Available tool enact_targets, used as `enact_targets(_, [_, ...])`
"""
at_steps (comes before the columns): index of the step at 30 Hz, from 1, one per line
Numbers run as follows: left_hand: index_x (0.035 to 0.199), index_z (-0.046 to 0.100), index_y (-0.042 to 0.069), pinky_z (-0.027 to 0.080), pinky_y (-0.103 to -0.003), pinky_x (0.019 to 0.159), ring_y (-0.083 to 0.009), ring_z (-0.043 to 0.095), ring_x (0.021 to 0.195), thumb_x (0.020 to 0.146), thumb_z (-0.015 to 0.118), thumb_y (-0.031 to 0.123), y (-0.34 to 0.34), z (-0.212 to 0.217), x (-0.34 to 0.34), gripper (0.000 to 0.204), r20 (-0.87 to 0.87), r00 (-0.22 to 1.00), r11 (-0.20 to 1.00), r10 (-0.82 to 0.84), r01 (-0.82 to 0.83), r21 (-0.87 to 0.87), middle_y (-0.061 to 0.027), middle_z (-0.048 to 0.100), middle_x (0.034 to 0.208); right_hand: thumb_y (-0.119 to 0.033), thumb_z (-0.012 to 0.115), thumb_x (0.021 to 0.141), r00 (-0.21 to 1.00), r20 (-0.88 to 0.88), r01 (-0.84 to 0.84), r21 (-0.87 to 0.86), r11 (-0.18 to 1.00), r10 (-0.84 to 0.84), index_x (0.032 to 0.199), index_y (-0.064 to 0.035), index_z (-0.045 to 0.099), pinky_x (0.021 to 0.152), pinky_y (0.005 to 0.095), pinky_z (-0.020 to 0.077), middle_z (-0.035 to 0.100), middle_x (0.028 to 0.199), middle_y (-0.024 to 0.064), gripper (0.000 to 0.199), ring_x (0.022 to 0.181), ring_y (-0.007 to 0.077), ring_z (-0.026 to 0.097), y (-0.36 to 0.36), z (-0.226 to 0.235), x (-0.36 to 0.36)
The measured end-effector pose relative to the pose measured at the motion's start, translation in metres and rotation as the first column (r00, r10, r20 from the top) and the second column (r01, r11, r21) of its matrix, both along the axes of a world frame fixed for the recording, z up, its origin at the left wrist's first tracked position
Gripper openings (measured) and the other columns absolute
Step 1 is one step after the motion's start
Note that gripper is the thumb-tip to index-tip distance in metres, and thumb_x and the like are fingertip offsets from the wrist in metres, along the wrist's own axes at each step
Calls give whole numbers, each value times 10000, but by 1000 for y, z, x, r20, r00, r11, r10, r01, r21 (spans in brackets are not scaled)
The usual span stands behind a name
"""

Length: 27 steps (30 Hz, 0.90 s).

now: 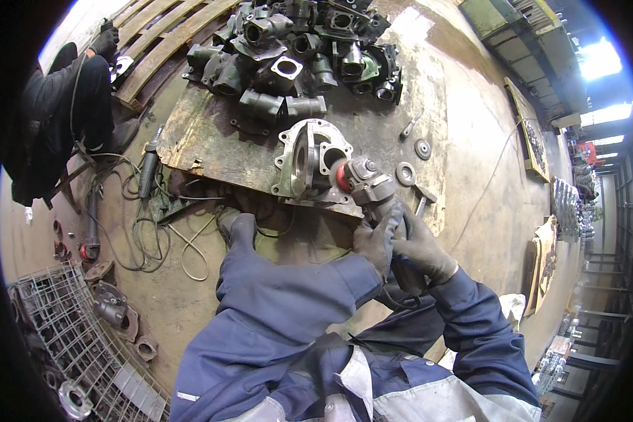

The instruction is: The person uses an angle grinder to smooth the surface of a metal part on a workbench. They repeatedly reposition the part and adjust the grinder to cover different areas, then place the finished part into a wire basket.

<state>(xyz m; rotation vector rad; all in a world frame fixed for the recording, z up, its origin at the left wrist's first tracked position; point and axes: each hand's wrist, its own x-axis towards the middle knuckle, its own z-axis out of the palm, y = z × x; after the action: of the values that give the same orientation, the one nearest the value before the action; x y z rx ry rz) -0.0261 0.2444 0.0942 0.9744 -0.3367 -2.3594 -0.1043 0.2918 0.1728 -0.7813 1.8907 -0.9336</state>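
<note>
Hammer (425, 193) & discs (423, 149) nr grinder (373, 186), dark castings (323, 72) heaped beyond flanged housing (309, 160).

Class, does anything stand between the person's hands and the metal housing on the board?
Yes: the grinder, which the left hand and right hand hold. Its front end lies between them and the metal housing; nothing else visible does.

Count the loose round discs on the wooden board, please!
2: the paler disc beside the hammer, the darker disc just beyond it. Others may hide under the metal castings.
</note>
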Motion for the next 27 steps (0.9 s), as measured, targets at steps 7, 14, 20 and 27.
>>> enact_targets(7, [1147,737,43,509,-241,675,-58,625,776,987,836,212,-6,6,11,252,55,996,998,66,-65,-27,24,707,945,-27,643,866,952,-197,-240,-7,971,234,1519,37,504,1071,358,486,678,1280,166,671,1208,215,617,-16,14,0])
enact_targets(14, [1198,730,36,516,-245,693,-63,630,796,1000,829,247,-6,9,15,305,56,997,998,-51,52,-17,22,716,979,-54,713,841,992,15,-129,-13,992,129,1581,26,449,1114,357,467,652,1357,144,789,1259,208,594,-3,-4,-6])
enact_targets(20, [1229,721,13,542,-274,774,-95,656,878,998,832,276,10,-1,10,367,66,996,996,-67,71,-62,-3,737,1042,-68,759,855,995,-3,-103,-3,995,103,1594,16,442,1110,342,469,636,1386,102,809,1265,176,576,18,-9,-12])
enact_targets(27, [1288,718,-8,562,-327,881,-167,714,1011,1006,815,290,17,-11,4,421,139,955,963,-263,268,-23,-85,764,1159,-24,639,898,994,108,21,-37,999,-17,1483,27,520,1018,300,490,647,1238,75,599,1147,152,590,32,-13,-1])
